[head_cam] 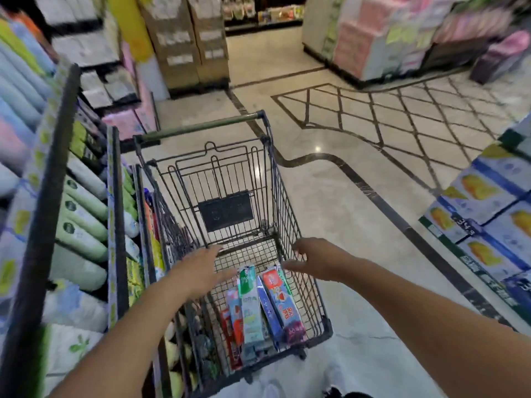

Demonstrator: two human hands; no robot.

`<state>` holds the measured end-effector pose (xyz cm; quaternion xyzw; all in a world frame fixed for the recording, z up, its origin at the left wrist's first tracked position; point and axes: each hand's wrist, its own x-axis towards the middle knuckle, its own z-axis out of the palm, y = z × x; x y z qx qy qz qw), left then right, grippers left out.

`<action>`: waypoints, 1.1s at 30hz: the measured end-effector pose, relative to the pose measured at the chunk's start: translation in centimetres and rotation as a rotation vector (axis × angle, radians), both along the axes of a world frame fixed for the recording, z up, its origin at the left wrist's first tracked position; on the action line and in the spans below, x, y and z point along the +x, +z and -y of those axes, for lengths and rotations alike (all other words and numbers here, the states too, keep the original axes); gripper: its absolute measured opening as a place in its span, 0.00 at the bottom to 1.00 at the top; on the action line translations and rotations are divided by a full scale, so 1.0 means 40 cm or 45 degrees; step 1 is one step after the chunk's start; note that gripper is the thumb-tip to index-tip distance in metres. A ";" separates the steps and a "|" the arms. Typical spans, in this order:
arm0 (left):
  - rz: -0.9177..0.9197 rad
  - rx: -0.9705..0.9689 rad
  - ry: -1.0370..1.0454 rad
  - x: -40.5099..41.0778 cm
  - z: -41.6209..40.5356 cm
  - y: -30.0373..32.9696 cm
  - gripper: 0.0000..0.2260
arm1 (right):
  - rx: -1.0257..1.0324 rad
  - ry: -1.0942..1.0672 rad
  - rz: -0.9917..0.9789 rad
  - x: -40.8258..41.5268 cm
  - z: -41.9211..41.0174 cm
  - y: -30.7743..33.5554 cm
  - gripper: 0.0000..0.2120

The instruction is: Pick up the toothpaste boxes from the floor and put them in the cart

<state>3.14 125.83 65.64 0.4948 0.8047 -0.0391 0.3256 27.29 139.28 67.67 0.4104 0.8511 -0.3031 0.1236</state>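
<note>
Toothpaste boxes (258, 308) lie in cart (290, 202), long axes toward me; both hands (198, 271) (313, 259) just above, fingers spread, empty.

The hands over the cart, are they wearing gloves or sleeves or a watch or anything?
No gloves. The left hand and the right hand are both bare, and so are both forearms all the way back to the picture's edge, with no sleeve showing. I see no watch, ring or bracelet on either one, though the picture is a bit blurry, so something tiny could be missed.
</note>
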 end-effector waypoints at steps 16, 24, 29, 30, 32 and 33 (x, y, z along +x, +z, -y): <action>-0.067 0.019 0.238 0.292 0.270 0.090 0.47 | 0.323 0.503 0.027 0.190 0.098 0.067 0.43; -0.032 0.075 0.564 0.443 0.542 0.092 0.43 | 0.371 0.823 0.043 0.246 0.245 0.079 0.44; -0.058 0.206 0.790 0.472 0.781 0.096 0.48 | 0.381 1.020 0.026 0.197 0.418 0.098 0.43; -0.076 0.230 0.841 0.479 0.836 0.100 0.43 | 0.393 1.067 0.031 0.179 0.461 0.100 0.43; -0.074 0.240 0.946 0.501 0.949 0.113 0.41 | 0.410 1.172 0.025 0.133 0.560 0.107 0.43; -0.077 0.226 0.975 0.514 1.011 0.118 0.43 | 0.415 1.228 0.010 0.108 0.618 0.112 0.43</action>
